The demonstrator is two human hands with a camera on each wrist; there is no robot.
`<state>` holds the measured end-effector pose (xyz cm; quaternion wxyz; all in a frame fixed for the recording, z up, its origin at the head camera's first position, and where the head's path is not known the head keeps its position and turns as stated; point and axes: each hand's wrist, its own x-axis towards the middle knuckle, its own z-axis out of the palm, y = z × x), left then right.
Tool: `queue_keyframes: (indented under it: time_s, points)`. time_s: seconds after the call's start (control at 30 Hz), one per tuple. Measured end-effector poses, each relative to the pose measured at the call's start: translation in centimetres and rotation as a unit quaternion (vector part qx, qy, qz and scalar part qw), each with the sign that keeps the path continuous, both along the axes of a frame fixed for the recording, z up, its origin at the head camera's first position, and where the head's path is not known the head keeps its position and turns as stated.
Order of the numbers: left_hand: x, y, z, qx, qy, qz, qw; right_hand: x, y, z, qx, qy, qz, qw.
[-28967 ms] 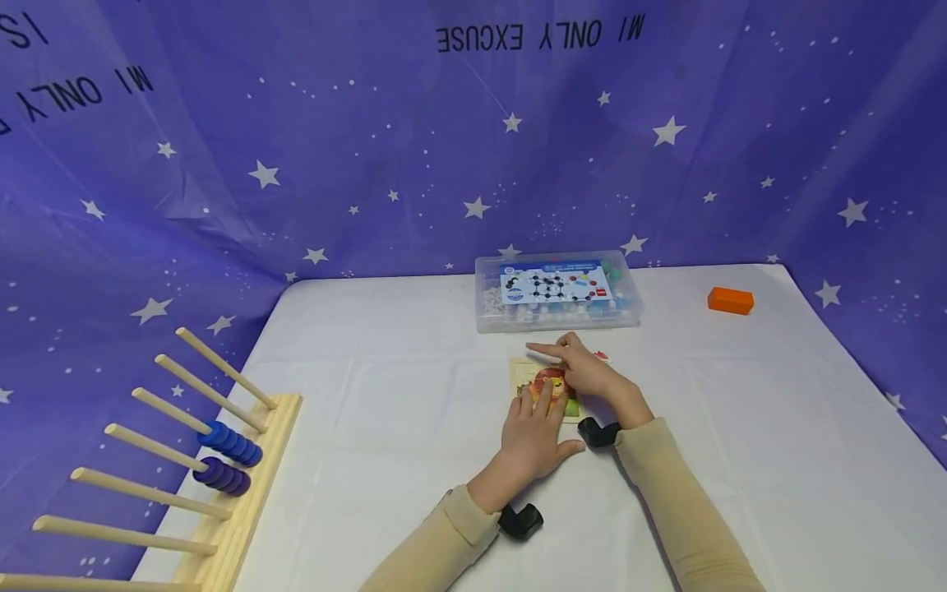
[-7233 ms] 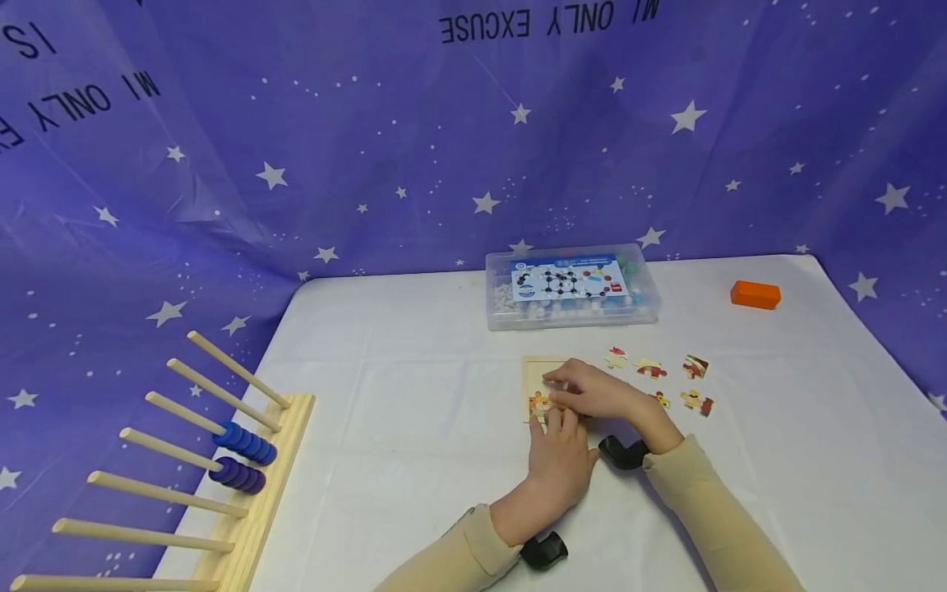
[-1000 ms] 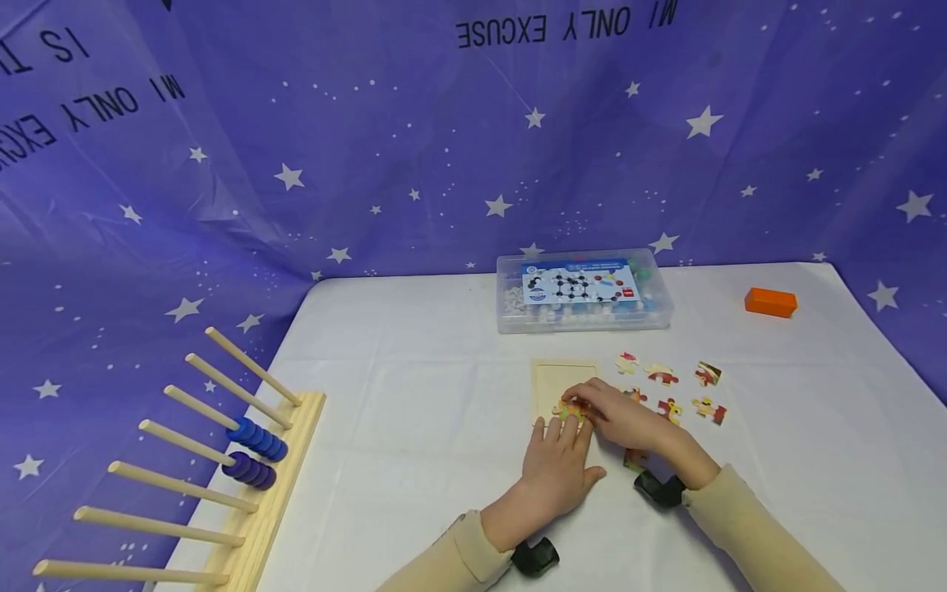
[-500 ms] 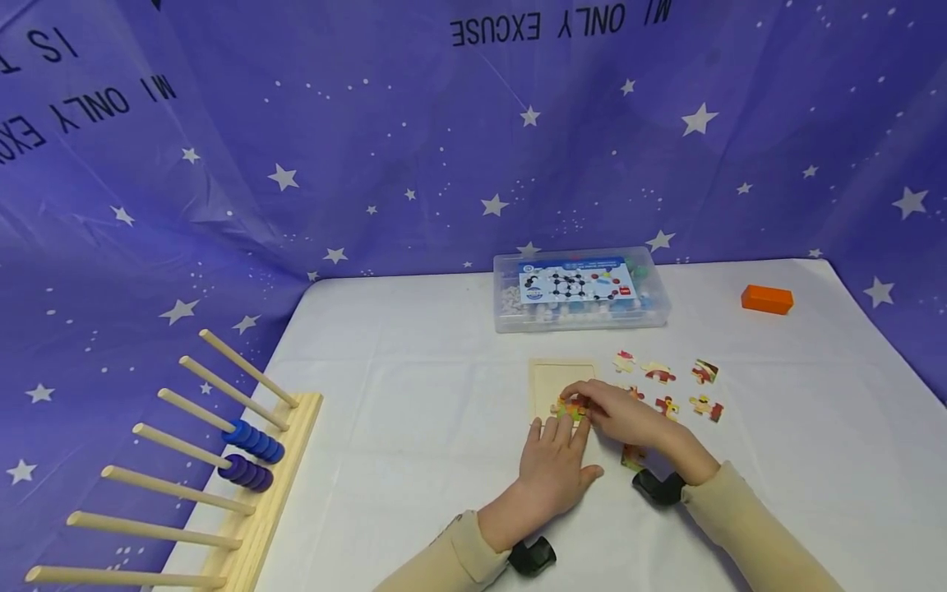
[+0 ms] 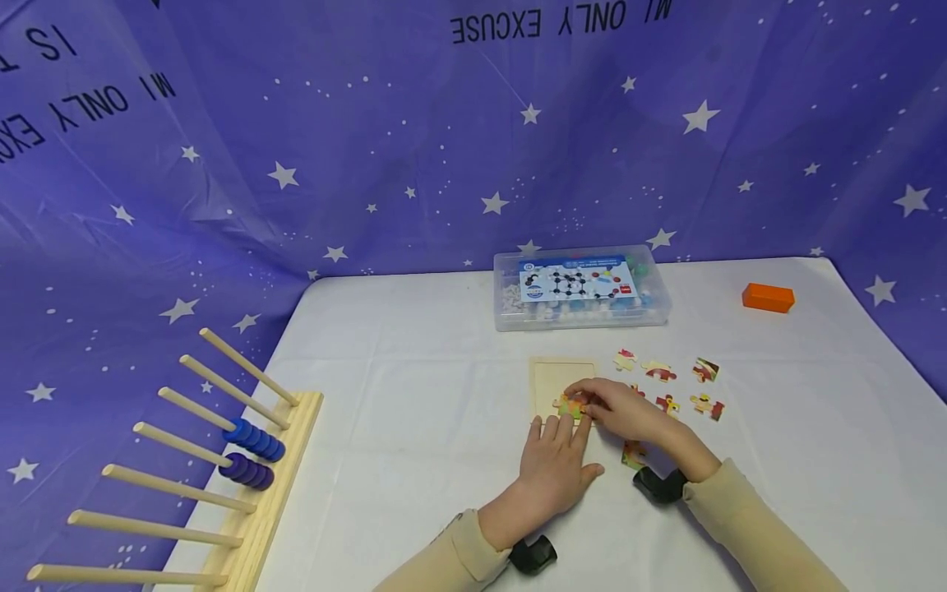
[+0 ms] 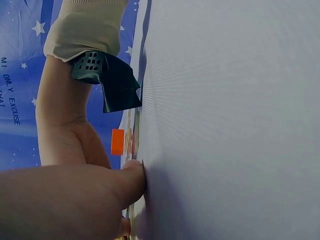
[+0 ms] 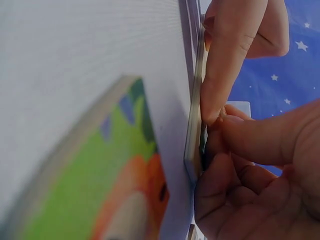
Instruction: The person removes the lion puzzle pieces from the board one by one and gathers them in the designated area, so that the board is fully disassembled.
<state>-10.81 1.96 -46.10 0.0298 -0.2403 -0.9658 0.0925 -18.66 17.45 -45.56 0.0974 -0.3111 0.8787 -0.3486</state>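
Observation:
A shallow wooden puzzle tray (image 5: pixel 543 380) lies on the table, its upper part bare. Near its front edge is a green and orange puzzle piece (image 5: pixel 571 408). My right hand (image 5: pixel 629 413) pinches at this piece with curled fingers, partly covering it; the right wrist view shows the thumb (image 7: pixel 260 137) against the fingers at the tray's edge. My left hand (image 5: pixel 555 470) rests with straight fingers on the tray's front edge, fingertips beside the piece. In the right wrist view, a loose lion puzzle piece (image 7: pixel 95 195) looms close on the cloth.
Several loose puzzle pieces (image 5: pixel 658 372) lie right of the tray, some partly behind the right hand. Behind stands a clear plastic box (image 5: pixel 580 288) of molecule parts. An orange block (image 5: pixel 768 298) sits far right, a wooden peg rack (image 5: pixel 274 460) with blue and purple rings left.
Long before, a lion picture filled the tray; its pieces later lay on the right. A piece at the tray's front left has since given way to this one. The last second shows only slight finger shifts.

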Motion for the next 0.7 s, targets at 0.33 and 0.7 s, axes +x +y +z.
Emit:
queue_keyframes:
  time_s: [0.33,0.7]
  points:
    - [-0.1,0.0,0.1,-0.004,0.001,0.002,1.0000,0.1,0.0,0.1,-0.010,-0.012,-0.016,0.9997]
    - [-0.1,0.0,0.1,-0.001,-0.014,0.003,0.9999,0.0,2.3,0.4,-0.084,-0.118,0.001,0.9895]
